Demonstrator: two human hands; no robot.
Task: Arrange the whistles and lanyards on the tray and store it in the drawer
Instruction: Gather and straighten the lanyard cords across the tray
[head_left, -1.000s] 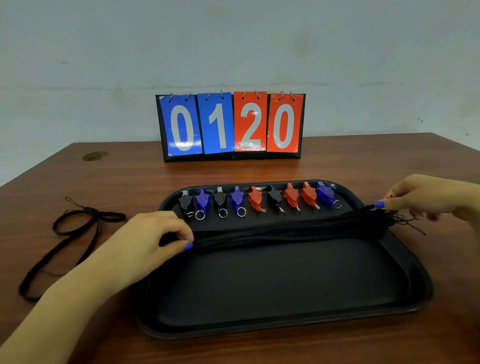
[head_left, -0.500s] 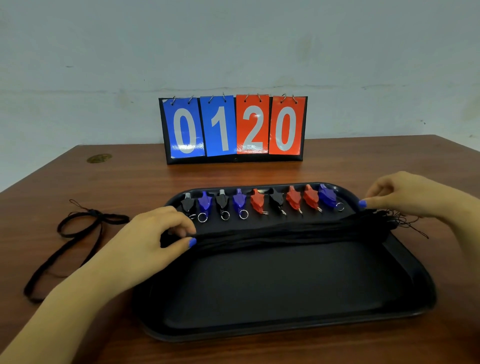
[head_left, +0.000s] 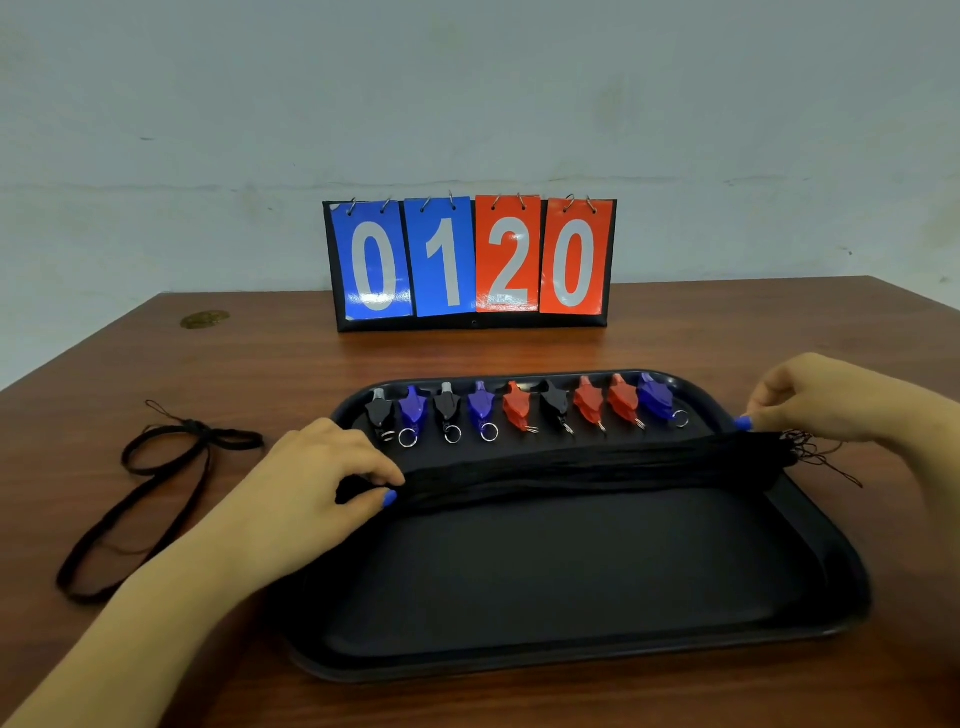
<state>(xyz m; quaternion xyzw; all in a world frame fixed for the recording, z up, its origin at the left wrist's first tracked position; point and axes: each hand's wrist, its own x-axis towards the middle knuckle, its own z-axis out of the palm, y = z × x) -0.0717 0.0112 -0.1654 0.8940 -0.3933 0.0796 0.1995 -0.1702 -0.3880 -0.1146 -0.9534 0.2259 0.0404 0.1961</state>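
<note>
A black tray (head_left: 571, 623) lies on the wooden table. Along its far edge stands a row of several whistles (head_left: 519, 405) in black, blue and red, each with a small ring. A thick bundle of black lanyards (head_left: 597, 467) stretches across the tray just in front of the whistles. My left hand (head_left: 322, 467) pinches the bundle's left end between thumb and fingers. My right hand (head_left: 810, 400) rests on the bundle's right end at the tray's right rim, fingers curled on it. One more black lanyard (head_left: 150, 493) lies loose on the table to the left of the tray.
A flip scoreboard (head_left: 470, 262) reading 0120 stands at the back of the table against a pale wall. A small round mark (head_left: 204, 319) sits on the tabletop at the far left. The table's left edge runs diagonally behind the loose lanyard.
My right hand shifted slightly left and back along the bundle's right end, onto the tray's rim. My left hand stays pinched on the left end. The bundle barely moved.
</note>
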